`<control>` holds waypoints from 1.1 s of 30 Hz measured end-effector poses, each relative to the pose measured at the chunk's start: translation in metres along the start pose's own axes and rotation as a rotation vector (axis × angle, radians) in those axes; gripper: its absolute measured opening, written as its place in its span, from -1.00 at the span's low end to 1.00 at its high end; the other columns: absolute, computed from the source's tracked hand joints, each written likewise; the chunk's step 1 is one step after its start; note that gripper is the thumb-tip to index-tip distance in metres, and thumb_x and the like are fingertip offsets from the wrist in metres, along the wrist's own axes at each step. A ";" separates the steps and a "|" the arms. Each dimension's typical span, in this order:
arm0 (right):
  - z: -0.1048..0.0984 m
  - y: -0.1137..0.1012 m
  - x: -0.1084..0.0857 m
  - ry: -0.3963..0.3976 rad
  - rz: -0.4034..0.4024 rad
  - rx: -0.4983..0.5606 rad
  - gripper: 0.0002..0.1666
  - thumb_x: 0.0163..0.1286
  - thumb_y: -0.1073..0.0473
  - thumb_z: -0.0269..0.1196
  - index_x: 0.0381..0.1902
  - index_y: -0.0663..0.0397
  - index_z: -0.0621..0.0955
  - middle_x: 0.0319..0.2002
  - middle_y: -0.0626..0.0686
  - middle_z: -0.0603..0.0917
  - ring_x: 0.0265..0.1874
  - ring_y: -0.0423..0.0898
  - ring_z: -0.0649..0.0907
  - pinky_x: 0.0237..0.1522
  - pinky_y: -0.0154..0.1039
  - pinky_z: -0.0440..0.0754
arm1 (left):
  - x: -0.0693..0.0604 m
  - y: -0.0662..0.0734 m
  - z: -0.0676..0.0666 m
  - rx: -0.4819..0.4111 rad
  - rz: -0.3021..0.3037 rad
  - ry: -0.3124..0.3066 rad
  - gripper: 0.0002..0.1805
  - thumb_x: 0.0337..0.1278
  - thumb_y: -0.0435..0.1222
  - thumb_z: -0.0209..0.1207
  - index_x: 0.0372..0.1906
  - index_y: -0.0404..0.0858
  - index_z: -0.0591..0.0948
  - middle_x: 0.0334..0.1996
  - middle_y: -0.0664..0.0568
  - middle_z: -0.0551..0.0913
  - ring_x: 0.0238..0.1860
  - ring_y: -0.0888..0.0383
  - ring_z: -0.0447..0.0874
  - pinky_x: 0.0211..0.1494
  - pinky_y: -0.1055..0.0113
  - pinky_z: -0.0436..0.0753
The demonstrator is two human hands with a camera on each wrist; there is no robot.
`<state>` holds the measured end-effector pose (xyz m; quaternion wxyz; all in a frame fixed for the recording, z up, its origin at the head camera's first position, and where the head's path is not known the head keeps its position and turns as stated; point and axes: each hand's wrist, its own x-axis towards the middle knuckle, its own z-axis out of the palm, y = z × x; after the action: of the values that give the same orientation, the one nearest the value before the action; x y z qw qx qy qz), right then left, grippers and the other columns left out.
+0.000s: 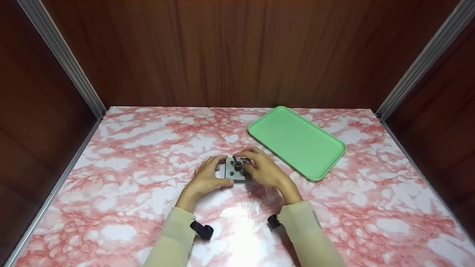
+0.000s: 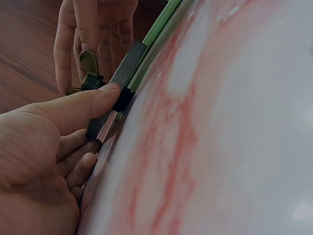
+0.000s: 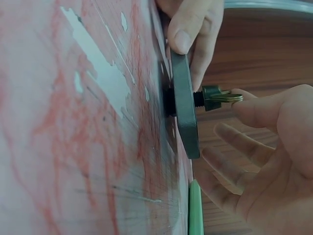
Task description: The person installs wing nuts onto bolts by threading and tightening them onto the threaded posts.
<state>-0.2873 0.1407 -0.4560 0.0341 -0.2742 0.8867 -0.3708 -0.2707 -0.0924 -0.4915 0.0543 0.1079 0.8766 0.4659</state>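
Observation:
A grey metal plate (image 1: 238, 176) with several holes lies level between the hands. In the right wrist view, a dark wing nut (image 3: 212, 98) sits on a threaded bolt (image 3: 198, 99) that passes through the plate, with a short length of thread showing beneath the nut. My left hand (image 1: 207, 178) grips the plate from the left, thumb on the near edge and fingers at the far side. The thumb and forefinger of my right hand (image 1: 264, 168) are at the wings of the wing nut, pinching it. The other right fingers spread beyond the plate.
A light green tray (image 1: 297, 142) lies at an angle behind and to the right of the hands. The marbled red-and-white table (image 1: 122, 193) is bounded by brown wood-grain panels (image 1: 230, 55) at the back and sides.

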 end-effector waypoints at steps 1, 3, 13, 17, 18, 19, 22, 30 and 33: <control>0.000 0.000 0.000 0.000 0.004 0.002 -0.47 0.58 0.34 0.15 0.42 -0.10 0.61 0.28 0.07 0.56 0.12 0.09 0.59 0.27 0.07 0.54 | 0.000 0.000 0.000 -0.002 0.001 0.001 0.00 -0.14 -0.16 0.62 0.53 -0.06 0.46 0.31 0.02 0.55 0.25 0.00 0.45 0.44 -0.14 0.20; 0.001 0.000 0.000 -0.001 0.012 0.004 -0.47 0.58 0.32 0.15 0.43 -0.11 0.61 0.28 0.06 0.55 0.12 0.08 0.59 0.26 0.07 0.55 | 0.000 -0.001 0.000 -0.004 0.002 0.002 0.00 -0.14 -0.16 0.62 0.53 -0.06 0.46 0.31 0.02 0.55 0.25 0.00 0.46 0.44 -0.15 0.20; 0.000 0.000 0.000 0.002 0.020 -0.010 -0.47 0.55 0.27 0.20 0.44 -0.09 0.60 0.30 0.08 0.55 0.14 0.11 0.60 0.28 0.09 0.54 | 0.001 -0.001 0.000 -0.010 -0.002 0.000 -0.01 -0.14 -0.16 0.62 0.52 -0.05 0.46 0.32 0.04 0.55 0.26 0.01 0.45 0.42 -0.14 0.19; 0.000 0.000 0.000 -0.001 0.025 -0.017 -0.46 0.56 0.24 0.21 0.45 -0.10 0.58 0.32 0.08 0.55 0.16 0.11 0.60 0.29 0.09 0.54 | 0.000 -0.001 0.000 -0.015 -0.003 0.000 -0.01 -0.14 -0.16 0.62 0.52 -0.06 0.46 0.33 0.04 0.54 0.26 0.02 0.46 0.41 -0.13 0.19; 0.000 0.000 -0.001 -0.002 0.029 -0.017 -0.46 0.56 0.23 0.21 0.46 -0.11 0.58 0.32 0.07 0.54 0.17 0.10 0.59 0.29 0.10 0.54 | 0.000 -0.001 0.000 -0.016 -0.003 0.000 -0.01 -0.14 -0.16 0.62 0.52 -0.06 0.46 0.33 0.05 0.54 0.26 0.02 0.46 0.40 -0.12 0.19; 0.000 -0.001 -0.001 -0.001 0.031 -0.017 -0.45 0.56 0.22 0.22 0.46 -0.11 0.57 0.33 0.07 0.54 0.17 0.10 0.59 0.29 0.10 0.53 | 0.000 -0.001 0.000 -0.017 -0.004 -0.001 -0.01 -0.14 -0.16 0.61 0.52 -0.06 0.46 0.34 0.05 0.54 0.26 0.03 0.46 0.40 -0.12 0.19; -0.001 -0.001 -0.002 -0.002 0.040 -0.023 -0.44 0.56 0.20 0.23 0.48 -0.12 0.56 0.33 0.06 0.54 0.17 0.08 0.59 0.29 0.10 0.53 | 0.000 0.000 0.000 -0.020 -0.006 -0.005 -0.01 -0.13 -0.16 0.61 0.53 -0.05 0.45 0.36 0.06 0.53 0.27 0.03 0.46 0.39 -0.11 0.18; 0.000 0.001 -0.001 0.010 0.029 -0.018 -0.41 0.51 0.18 0.28 0.48 -0.10 0.57 0.32 0.09 0.55 0.24 0.10 0.59 0.32 0.10 0.52 | 0.000 0.000 0.001 -0.017 -0.004 0.000 -0.01 -0.13 -0.18 0.61 0.53 -0.06 0.46 0.35 0.05 0.54 0.26 0.03 0.47 0.40 -0.11 0.18; 0.000 0.001 -0.001 0.012 0.031 -0.011 -0.41 0.51 0.19 0.29 0.47 -0.08 0.57 0.32 0.09 0.55 0.24 0.10 0.59 0.33 0.10 0.52 | 0.000 0.000 0.001 -0.017 -0.004 0.002 0.00 -0.14 -0.18 0.61 0.53 -0.06 0.45 0.36 0.04 0.54 0.26 0.03 0.47 0.42 -0.12 0.18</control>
<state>-0.2869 0.1422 -0.4569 0.0328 -0.2583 0.8931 -0.3669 -0.2707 -0.0916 -0.4924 0.0551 0.1051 0.8728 0.4734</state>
